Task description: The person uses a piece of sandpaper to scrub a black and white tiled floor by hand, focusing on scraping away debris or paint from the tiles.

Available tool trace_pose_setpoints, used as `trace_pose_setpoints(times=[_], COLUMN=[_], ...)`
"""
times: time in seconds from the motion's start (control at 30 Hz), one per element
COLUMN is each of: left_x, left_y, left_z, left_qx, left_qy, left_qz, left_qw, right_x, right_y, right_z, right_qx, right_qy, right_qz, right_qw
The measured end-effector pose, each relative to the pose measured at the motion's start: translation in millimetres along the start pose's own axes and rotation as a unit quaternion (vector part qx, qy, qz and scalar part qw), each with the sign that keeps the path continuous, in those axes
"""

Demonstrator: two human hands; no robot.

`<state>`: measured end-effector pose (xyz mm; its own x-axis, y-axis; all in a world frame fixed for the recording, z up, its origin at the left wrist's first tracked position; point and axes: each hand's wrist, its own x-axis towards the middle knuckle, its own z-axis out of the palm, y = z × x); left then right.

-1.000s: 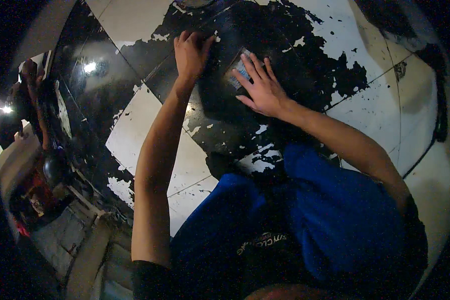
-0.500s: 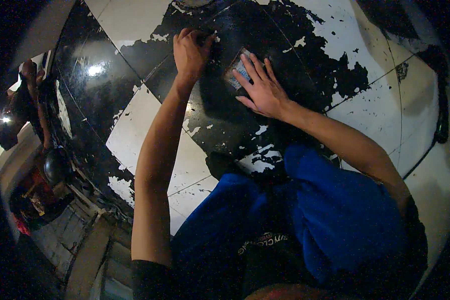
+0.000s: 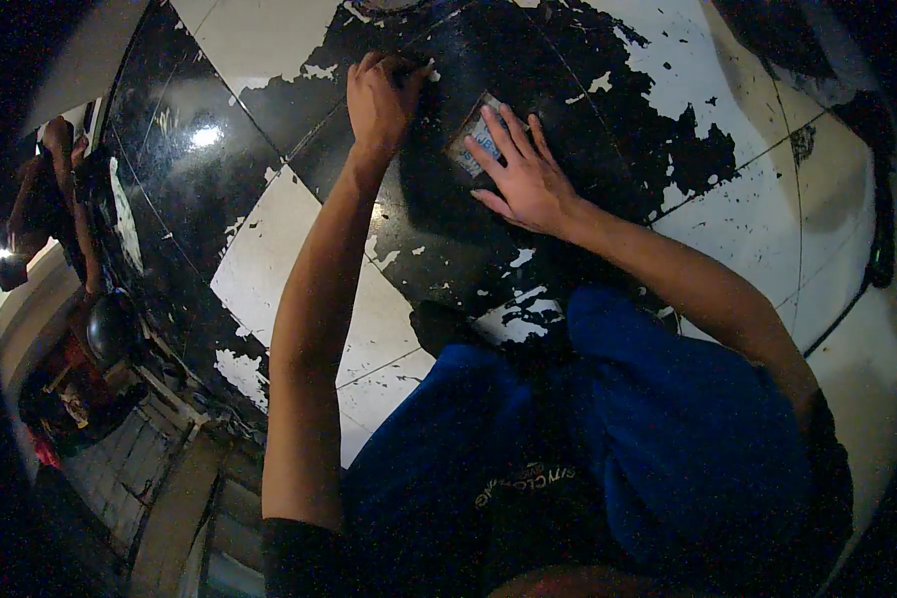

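Observation:
My right hand (image 3: 525, 179) rests with its fingers stretched out and spread over a small flat rectangular packet (image 3: 464, 151) on the floor. The packet is pale with blue print and a brownish edge; its right part is hidden under the fingers. To the left and a little farther off, my left hand (image 3: 381, 100) is closed, fingers curled in toward the thumb. A small pale bit (image 3: 433, 71) shows by its fingertips; whatever lies inside the grip is hidden in shadow.
The floor (image 3: 289, 234) has black and white tiles with worn, flaking patches. A rounded object (image 3: 389, 6) stands at the far edge. On the left, another person's arm (image 3: 80, 219) shows beside a bright light (image 3: 4, 254), and a dark round object (image 3: 115, 329) is below. Blue-clad legs (image 3: 688, 419) fill the near side.
My left hand has shifted very slightly. The right hand stays on the packet, its fingers a touch lower. At the left, the other person's hand and light have moved a little lower.

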<state>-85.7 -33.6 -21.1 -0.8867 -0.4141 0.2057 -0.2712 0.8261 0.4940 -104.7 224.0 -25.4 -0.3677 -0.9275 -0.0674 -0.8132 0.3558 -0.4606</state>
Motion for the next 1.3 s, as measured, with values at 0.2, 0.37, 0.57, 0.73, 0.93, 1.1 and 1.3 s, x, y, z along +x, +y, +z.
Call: trace_pose_setpoints(times=[0.2,0.37,0.57,0.73,0.93,1.1,1.3], left_x=[3,1,3,8,7,4,2], left_y=[-20,-19,-18,-12,-21,-11,-12], left_z=[11,14,10,7,9,10,11], left_qx=[0.02,0.023,0.021,0.016,-0.024,0.037,0.052], left_qy=[-0.007,0.016,-0.009,-0.052,-0.042,-0.024,0.015], left_qz=[0.026,0.019,-0.004,-0.05,-0.066,-0.007,0.024], left_qw=[0.999,0.999,1.0,0.997,0.997,0.999,0.998], right_x=[2,2,2,1,2,1,1], right_y=[-2,-2,-2,1,-1,0,-1], right_z=[0,0,0,0,-1,0,-2], right_qx=[0.004,0.005,0.006,0.0,0.011,0.005,0.015], right_qy=[-0.005,-0.005,0.001,-0.001,-0.007,0.002,0.016], right_qz=[-0.001,-0.001,-0.005,-0.006,-0.003,-0.004,-0.011], right_qw=[1.0,1.0,1.0,1.0,1.0,1.0,1.0])
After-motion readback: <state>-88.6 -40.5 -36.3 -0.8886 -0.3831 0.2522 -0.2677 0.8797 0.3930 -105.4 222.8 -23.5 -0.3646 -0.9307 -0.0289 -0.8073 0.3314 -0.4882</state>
